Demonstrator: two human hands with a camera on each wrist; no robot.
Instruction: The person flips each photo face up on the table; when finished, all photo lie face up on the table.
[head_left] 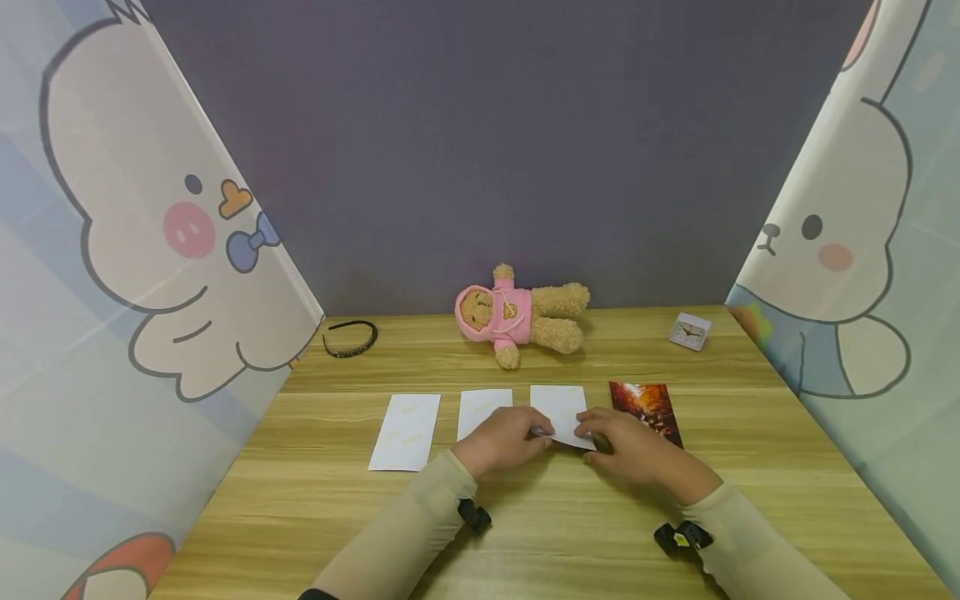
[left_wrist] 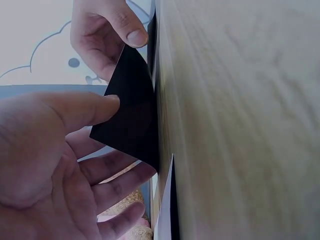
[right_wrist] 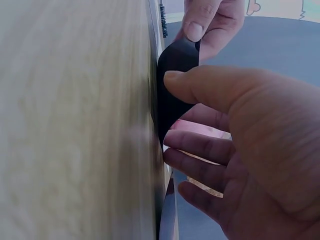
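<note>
A photo print [head_left: 558, 407], white side up, lies third from the left in a row, its near edge bent up off the table. My left hand [head_left: 510, 437] pinches its near left corner between thumb and fingers. At the near right corner, my right hand [head_left: 628, 443] pinches the same print. Both wrist views show its dark underside [left_wrist: 131, 100], with the thumbs pressed on it. Left of it lie two more white-side-up prints [head_left: 406, 432], the nearer one [head_left: 480, 408] partly behind my left hand. A print with a red and orange picture [head_left: 647, 407] lies picture up beyond my right hand.
A teddy bear in a pink hoodie [head_left: 513, 312] lies along the back of the wooden table [head_left: 540, 533]. To the back left is a black headband [head_left: 367, 343], and a small white clock [head_left: 689, 332] stands at the back right. Cartoon-printed panels flank the table.
</note>
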